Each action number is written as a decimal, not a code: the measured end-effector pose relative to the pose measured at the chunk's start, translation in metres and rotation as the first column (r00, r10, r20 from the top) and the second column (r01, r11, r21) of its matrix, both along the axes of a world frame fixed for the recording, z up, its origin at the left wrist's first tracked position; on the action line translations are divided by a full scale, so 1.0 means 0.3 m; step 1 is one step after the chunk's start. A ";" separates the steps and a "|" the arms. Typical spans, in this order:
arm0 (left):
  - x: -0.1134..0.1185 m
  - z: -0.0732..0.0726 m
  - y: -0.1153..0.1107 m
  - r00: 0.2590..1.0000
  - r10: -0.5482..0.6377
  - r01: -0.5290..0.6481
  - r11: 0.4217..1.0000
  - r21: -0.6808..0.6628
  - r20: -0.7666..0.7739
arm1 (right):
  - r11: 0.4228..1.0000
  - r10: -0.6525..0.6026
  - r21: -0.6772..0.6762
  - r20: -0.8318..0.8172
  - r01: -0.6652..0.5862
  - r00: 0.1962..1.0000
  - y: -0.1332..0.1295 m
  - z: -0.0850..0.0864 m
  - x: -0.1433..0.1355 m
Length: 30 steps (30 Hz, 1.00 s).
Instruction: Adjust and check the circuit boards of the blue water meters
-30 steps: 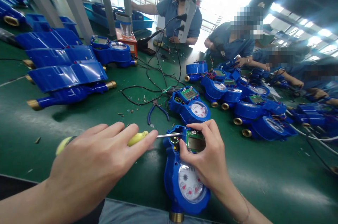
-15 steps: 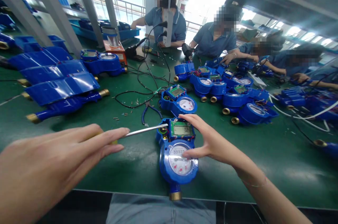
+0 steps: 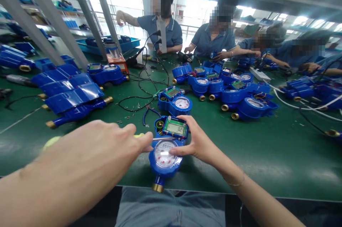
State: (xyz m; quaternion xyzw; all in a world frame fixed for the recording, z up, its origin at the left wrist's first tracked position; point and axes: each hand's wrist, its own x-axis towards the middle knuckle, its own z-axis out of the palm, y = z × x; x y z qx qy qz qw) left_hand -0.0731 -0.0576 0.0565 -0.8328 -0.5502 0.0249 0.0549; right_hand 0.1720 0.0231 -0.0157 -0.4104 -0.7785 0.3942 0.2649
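A blue water meter (image 3: 166, 170) lies at the front of the green table, its round dial towards me and its green circuit board with a small display (image 3: 175, 127) at the far end. My left hand (image 3: 107, 148) is closed on a screwdriver (image 3: 51, 143) with a yellow-green handle. The metal shaft lies across the meter between display and dial; its tip is near the board's right corner. My right hand (image 3: 196, 139) grips the meter from the right, thumb on the dial and fingers at the board's upper right edge.
Behind the meter are another open meter (image 3: 182, 103), blue-handled pliers (image 3: 150, 112), small screws and black cables. Stacked blue meters (image 3: 72, 95) stand at left, more (image 3: 253, 107) at right. An orange box (image 3: 118, 63) and several seated people (image 3: 213, 38) are farther back.
My left hand has moved right and the screwdriver's shaft now crosses below the display. The held meter has tilted and shifted slightly left in view. A person across the table has raised an arm.
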 end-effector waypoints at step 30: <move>0.114 -0.183 -0.190 0.973 0.157 -0.136 0.983 0.123 -0.172 | 0.978 -0.174 -0.167 -0.295 0.128 0.939 -0.038 -0.110 -0.003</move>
